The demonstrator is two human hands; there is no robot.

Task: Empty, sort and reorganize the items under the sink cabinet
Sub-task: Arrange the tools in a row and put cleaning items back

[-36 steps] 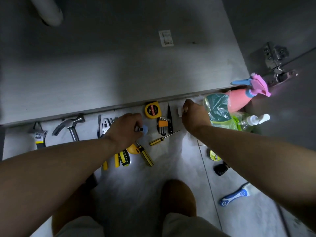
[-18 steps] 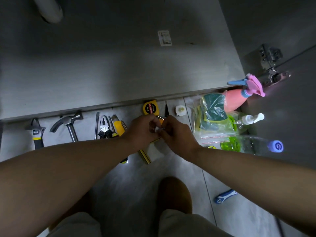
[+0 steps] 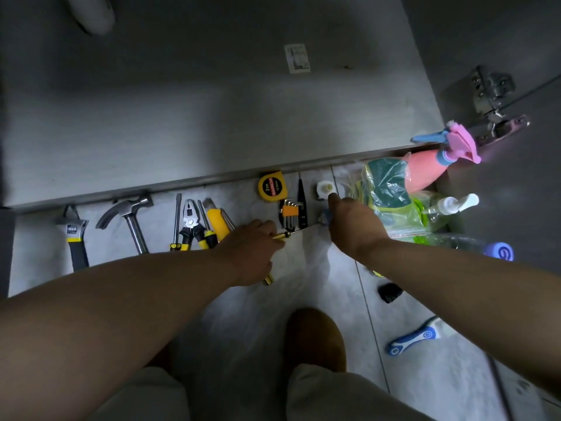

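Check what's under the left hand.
Under the left hand, a screwdriver sticks out toward the hex keys, and a yellow-black handle tip shows at its near edge. Whatever else lies beneath is covered.

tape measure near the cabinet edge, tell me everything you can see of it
The tape measure is a small yellow case, plastic by its look, with a round black-rimmed label reading 2m and a red strip. It lies flat, label up, on the floor close by the cabinet edge, left of the hex keys. Nothing lies on it.
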